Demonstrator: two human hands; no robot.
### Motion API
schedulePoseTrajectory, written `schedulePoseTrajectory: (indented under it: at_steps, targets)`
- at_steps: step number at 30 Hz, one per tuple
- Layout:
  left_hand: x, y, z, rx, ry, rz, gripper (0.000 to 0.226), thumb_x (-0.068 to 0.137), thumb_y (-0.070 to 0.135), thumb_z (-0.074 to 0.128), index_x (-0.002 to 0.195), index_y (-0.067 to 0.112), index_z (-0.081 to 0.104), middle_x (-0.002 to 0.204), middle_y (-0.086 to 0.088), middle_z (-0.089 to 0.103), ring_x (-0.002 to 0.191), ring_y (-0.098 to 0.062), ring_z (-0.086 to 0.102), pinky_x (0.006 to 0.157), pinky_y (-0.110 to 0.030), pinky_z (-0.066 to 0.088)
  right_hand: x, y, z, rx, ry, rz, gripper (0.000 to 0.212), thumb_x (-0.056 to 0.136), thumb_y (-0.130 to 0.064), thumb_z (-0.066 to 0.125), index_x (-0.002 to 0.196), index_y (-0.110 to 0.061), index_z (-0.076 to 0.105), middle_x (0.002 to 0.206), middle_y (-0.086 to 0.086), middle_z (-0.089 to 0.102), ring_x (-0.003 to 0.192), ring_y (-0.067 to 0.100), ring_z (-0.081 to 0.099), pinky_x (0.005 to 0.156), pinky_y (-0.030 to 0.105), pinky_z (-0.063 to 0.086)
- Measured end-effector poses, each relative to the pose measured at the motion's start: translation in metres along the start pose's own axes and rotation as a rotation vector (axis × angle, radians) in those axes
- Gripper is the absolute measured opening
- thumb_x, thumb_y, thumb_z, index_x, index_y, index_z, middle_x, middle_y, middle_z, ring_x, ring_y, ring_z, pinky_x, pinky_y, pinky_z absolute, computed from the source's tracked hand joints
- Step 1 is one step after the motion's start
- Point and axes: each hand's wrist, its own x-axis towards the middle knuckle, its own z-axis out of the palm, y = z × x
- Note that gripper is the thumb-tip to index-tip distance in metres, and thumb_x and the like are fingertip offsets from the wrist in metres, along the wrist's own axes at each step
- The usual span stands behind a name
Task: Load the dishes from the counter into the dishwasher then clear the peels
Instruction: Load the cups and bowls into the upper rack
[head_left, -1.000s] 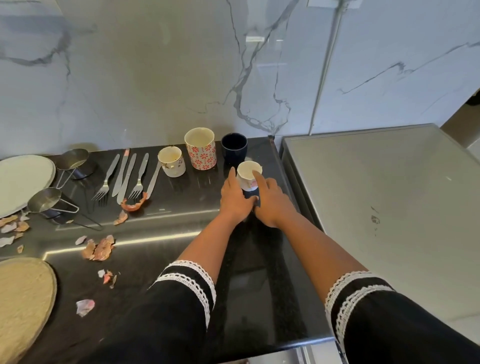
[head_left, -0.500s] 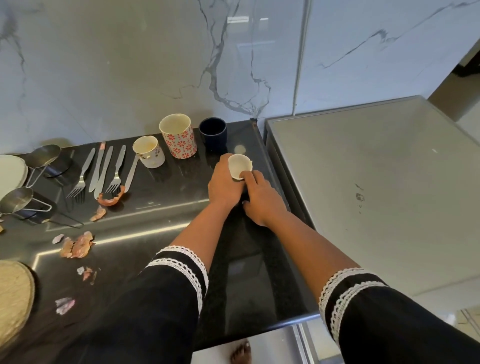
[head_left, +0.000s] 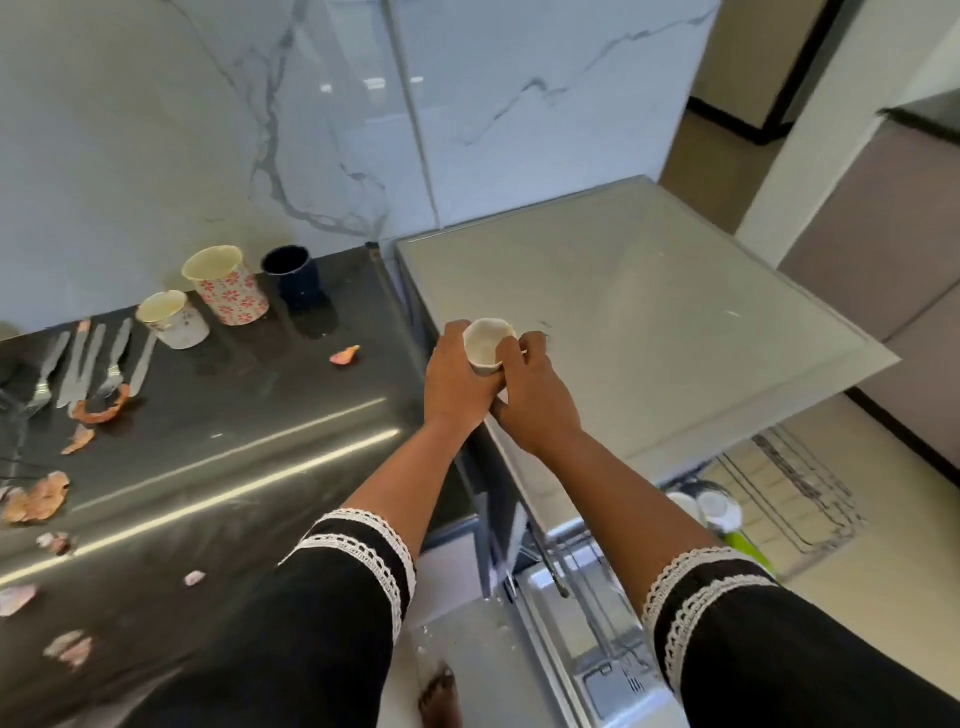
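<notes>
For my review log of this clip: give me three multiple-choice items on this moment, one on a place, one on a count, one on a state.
1. Where is the small white cup?
A. held in both hands
B. beside the forks
C. in the rack

2. How many cups stand on the dark counter?
A. one
B. three
C. five

3. The dishwasher rack is:
A. pulled out
B. out of sight
C. on the counter

Key: 1 A, the left hand and right hand wrap it. 2 B, a floral cup, a navy cup and a cream cup. 3 A, its wires show at lower right.
</notes>
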Motion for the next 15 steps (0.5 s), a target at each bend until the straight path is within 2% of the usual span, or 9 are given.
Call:
schedulePoseTrajectory:
  at_steps: [2, 7, 10, 12, 15]
  targets:
    - [-0.026, 0.033, 0.030, -0.079, -0.074, 0.014, 0.064, 0.074, 0.032, 0.081, 0.120, 0.026, 0.036, 0.104, 0.005, 0.057, 0.087, -0.010, 0.058, 0.063, -0.013, 0.043, -0.026, 0.030, -0.027, -0.006, 0.039, 0.051, 0.056, 0.086, -0.027, 0.069, 0.128, -0.011, 0.036, 0.129, 0.009, 0.034, 0.088, 0.024, 0.058, 0.070, 0.035, 0.057]
    - [-0.092, 0.100, 0.108, -0.183, -0.165, 0.049, 0.062, 0.077, 0.032, 0.078, 0.107, 0.022, 0.025, 0.095, -0.004, 0.060, 0.077, -0.020, 0.062, 0.054, -0.018, 0.041, -0.094, 0.104, -0.090, -0.089, 0.119, 0.174, 0.050, 0.081, -0.012, 0.070, 0.121, -0.009, 0.041, 0.127, 0.011, 0.033, 0.085, 0.032, 0.057, 0.067, 0.045, 0.056]
    - [-0.136, 0.125, 0.151, -0.222, -0.199, 0.025, 0.060, 0.079, 0.037, 0.075, 0.106, 0.020, 0.025, 0.090, -0.003, 0.060, 0.076, -0.024, 0.064, 0.058, -0.031, 0.052, -0.136, 0.141, -0.119, -0.117, 0.110, 0.216, 0.054, 0.075, -0.012, 0.075, 0.119, -0.009, 0.043, 0.125, 0.012, 0.032, 0.092, 0.032, 0.052, 0.066, 0.039, 0.053]
    - [-0.164, 0.137, 0.178, -0.271, -0.249, -0.033, 0.060, 0.077, 0.044, 0.072, 0.106, 0.020, 0.025, 0.090, -0.005, 0.062, 0.077, -0.028, 0.065, 0.063, -0.040, 0.055, -0.165, 0.167, -0.133, -0.126, 0.106, 0.230, 0.056, 0.070, -0.013, 0.078, 0.115, -0.010, 0.045, 0.125, 0.011, 0.033, 0.098, 0.031, 0.050, 0.062, 0.033, 0.045]
    - [-0.198, 0.148, 0.211, -0.339, -0.318, -0.137, 0.056, 0.079, 0.042, 0.069, 0.105, 0.017, 0.027, 0.095, -0.010, 0.061, 0.083, -0.030, 0.064, 0.067, -0.039, 0.052, -0.203, 0.199, -0.143, -0.057, 0.120, 0.239, 0.051, 0.072, -0.012, 0.076, 0.115, -0.013, 0.049, 0.124, 0.009, 0.036, 0.108, 0.033, 0.049, 0.067, 0.034, 0.046]
